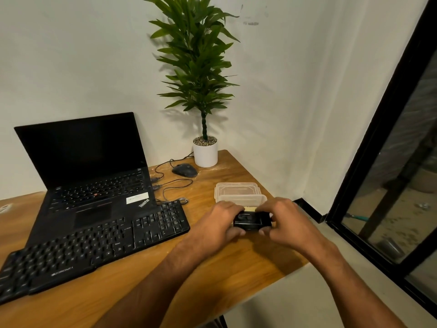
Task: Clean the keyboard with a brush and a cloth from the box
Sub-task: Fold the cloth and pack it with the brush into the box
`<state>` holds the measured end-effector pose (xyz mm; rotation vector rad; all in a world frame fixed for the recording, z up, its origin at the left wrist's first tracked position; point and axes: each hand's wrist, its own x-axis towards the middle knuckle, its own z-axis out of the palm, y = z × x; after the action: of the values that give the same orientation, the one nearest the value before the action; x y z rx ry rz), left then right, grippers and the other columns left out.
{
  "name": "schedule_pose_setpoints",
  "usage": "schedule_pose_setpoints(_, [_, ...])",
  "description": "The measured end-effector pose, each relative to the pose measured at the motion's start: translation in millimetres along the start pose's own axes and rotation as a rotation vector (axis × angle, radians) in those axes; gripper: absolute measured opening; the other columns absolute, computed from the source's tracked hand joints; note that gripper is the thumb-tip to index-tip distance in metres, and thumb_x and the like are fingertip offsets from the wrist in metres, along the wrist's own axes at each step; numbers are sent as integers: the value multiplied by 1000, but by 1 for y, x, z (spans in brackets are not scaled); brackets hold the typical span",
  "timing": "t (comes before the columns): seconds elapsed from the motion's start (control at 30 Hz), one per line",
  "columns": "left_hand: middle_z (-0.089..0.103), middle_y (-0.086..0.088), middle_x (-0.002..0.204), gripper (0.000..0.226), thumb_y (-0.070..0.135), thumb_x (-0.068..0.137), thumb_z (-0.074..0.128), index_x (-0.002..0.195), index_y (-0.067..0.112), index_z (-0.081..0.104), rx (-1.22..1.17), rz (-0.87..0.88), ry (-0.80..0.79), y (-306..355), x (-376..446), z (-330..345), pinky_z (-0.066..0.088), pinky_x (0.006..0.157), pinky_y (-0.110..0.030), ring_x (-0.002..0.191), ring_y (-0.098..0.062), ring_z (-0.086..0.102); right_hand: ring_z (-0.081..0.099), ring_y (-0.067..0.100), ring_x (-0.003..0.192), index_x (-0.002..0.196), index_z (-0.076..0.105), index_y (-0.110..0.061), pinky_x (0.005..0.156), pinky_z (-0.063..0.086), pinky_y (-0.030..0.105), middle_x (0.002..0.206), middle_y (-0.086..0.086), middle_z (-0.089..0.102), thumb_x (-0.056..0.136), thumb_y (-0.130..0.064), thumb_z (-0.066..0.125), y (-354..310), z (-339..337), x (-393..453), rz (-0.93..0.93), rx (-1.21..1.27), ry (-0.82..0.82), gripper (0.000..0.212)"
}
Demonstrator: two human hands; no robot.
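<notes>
Beside the black external keyboard (94, 242) on the wooden counter (212, 263), your left hand (218, 222) and right hand (287, 223) both grip the small black box (251, 220); brushing and wiping look unstarted.

Both hands (251, 220) around black box (252, 220)

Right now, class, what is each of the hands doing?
Left hand: fingers curled round the left end of the black box.
Right hand: grips the box's right end.
</notes>
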<state>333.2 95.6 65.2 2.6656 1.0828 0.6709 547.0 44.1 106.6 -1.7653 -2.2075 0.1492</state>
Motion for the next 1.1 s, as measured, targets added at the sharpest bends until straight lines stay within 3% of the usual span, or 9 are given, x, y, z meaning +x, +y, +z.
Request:
schedule_pose_setpoints(0.1, [63, 0, 130, 53, 38, 91, 75, 137, 18, 58, 11, -13, 17, -3, 21, -9, 46, 105, -33, 122, -14, 53, 59, 7, 98, 113, 73, -25, 80, 50, 19, 107, -8, 70, 71, -22, 86, 4, -5, 18, 22, 26, 38, 44])
schedule_pose_setpoints(0.27, [66, -1, 121, 46, 32, 90, 78, 131, 17, 62, 52, -89, -50, -13, 43, -5, 48, 97, -28, 114, -15, 57, 61, 9, 100, 119, 72, -21, 79, 39, 15, 109, -3, 71, 75, -21, 86, 11, 7, 46, 34, -3, 20, 46])
schedule_pose_setpoints(0.43, [66, -1, 116, 37, 30, 89, 78, 121, 18, 65, 108, -156, -175, -20, 53, 8, 54, 94, -35, 109, -17, 60, 61, 10, 98, 117, 72, -22, 77, 46, 18, 107, -3, 70, 76, -23, 85, 22, 30, 64, 49, -28, -84, 43])
schedule_pose_setpoints(0.57, [70, -3, 110, 33, 23, 86, 81, 116, 16, 70, 115, -194, -245, -23, 64, 8, 58, 88, -35, 101, -19, 65, 62, 13, 102, 113, 73, -25, 88, 54, 27, 106, -4, 71, 77, -25, 85, 32, 40, 71, 47, -34, -109, 38])
schedule_pose_setpoints(0.73, [69, -5, 114, 34, 11, 88, 77, 120, 16, 70, 156, -216, -274, -25, 71, 10, 58, 90, -35, 105, -21, 66, 56, 15, 110, 115, 73, -24, 101, 45, 38, 112, -2, 71, 82, -24, 80, 36, 45, 77, 17, -73, -124, 33])
schedule_pose_setpoints(0.87, [70, -3, 116, 36, 18, 87, 80, 122, 17, 70, 107, -223, -295, -30, 72, 9, 58, 91, -34, 106, -18, 65, 59, 13, 108, 119, 71, -23, 97, 49, 34, 116, -3, 70, 77, -31, 84, 39, 41, 80, 36, -29, -153, 45])
schedule_pose_setpoints(0.93, [70, -1, 120, 45, 29, 86, 83, 127, 16, 68, 39, -230, -272, -34, 72, 5, 56, 93, -29, 108, -15, 64, 62, 6, 100, 120, 70, -21, 88, 51, 23, 115, -6, 70, 75, -35, 85, 44, 35, 84, 67, 101, -85, 49])
schedule_pose_setpoints(1.0, [70, 1, 121, 48, 35, 87, 82, 128, 15, 68, -36, -264, -171, -37, 74, 3, 52, 91, -23, 105, -10, 62, 63, 0, 91, 116, 72, -19, 80, 49, 14, 109, -6, 73, 80, -30, 82, 49, 28, 90, 113, 245, 36, 39])
schedule_pose_setpoints(1.1, [72, 4, 116, 35, 29, 93, 76, 125, 17, 69, -72, -408, 51, -46, 79, 4, 50, 86, -19, 97, -4, 60, 68, 4, 86, 106, 77, -15, 78, 53, 17, 99, -3, 75, 84, -19, 80, 62, 22, 106, 283, 454, 194, 23])
